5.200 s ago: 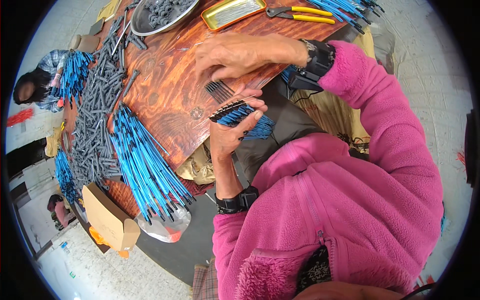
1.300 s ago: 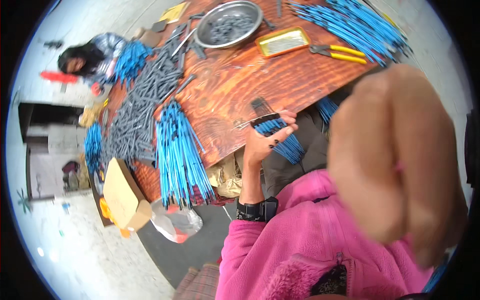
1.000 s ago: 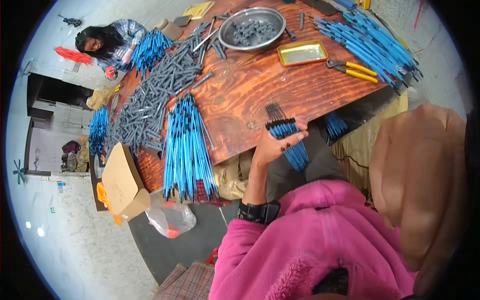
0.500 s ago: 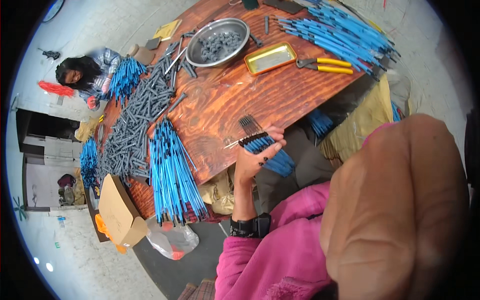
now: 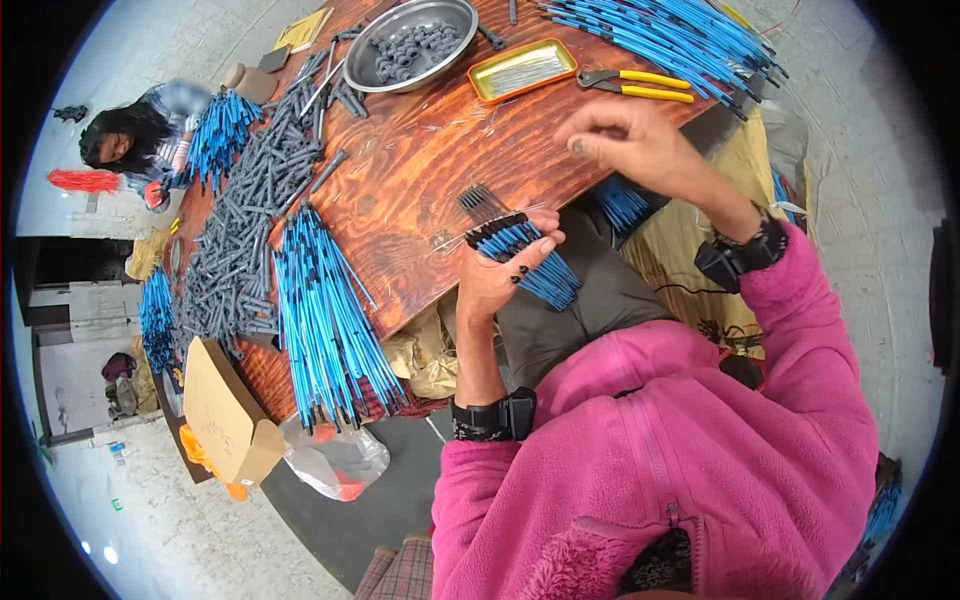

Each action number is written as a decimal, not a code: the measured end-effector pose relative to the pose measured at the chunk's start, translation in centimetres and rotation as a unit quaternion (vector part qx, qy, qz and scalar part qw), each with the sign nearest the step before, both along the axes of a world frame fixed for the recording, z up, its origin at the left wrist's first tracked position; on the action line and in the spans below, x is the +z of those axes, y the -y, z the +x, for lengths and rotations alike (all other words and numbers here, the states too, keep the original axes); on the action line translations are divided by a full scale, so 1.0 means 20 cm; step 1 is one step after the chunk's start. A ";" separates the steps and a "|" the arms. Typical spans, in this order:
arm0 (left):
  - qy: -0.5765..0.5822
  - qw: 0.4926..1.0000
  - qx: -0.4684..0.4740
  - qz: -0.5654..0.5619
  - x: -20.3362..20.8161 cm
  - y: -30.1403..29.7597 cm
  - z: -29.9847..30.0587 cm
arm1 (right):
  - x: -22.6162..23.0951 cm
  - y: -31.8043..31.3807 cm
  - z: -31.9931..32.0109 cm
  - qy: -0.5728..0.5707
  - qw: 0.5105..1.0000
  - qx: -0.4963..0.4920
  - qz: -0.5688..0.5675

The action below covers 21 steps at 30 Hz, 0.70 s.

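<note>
Blue, slender rods with black collars (image 5: 545, 280) sat side by side in the left hand (image 5: 483, 287), by the near edge of the reddish-brown wooden counter (image 5: 400, 200). From my end, that hand looked firmly curled around them, thumb laid over the row. The right hand (image 5: 640, 150) hung to the right of it, fingers loosely bent and partway open; I could not tell whether it pinched anything fine.

I judged the work to be midway. The row was gathered and lined up, but fine pale wires (image 5: 447, 243) stuck out beside it, seemingly not yet dealt with. Thin silvery pins (image 5: 530, 70) lay in the yellow, orange-rimmed metal tray (image 5: 487, 86), near the yellow-handled pliers (image 5: 655, 94). A loose sheaf of long blue rods (image 5: 325, 310) lay untouched at the left; whether those were finished, I could not tell.

The held row looked neat: collars in a tight, level band, thin dark tips (image 5: 480, 203) reaching past it, blue lengths slanting toward the dark trousers (image 5: 600, 300).
</note>
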<state>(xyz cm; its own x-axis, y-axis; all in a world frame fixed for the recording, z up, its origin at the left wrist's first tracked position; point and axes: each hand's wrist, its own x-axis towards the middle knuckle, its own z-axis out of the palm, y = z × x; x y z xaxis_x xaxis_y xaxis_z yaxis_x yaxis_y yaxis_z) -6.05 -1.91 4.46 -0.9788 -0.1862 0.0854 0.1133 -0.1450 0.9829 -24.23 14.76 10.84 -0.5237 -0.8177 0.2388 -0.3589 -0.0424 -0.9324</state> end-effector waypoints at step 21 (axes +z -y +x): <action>0.037 0.997 0.038 0.049 0.01 0.00 -0.01 | -0.29 0.23 0.09 -0.140 0.988 0.059 0.003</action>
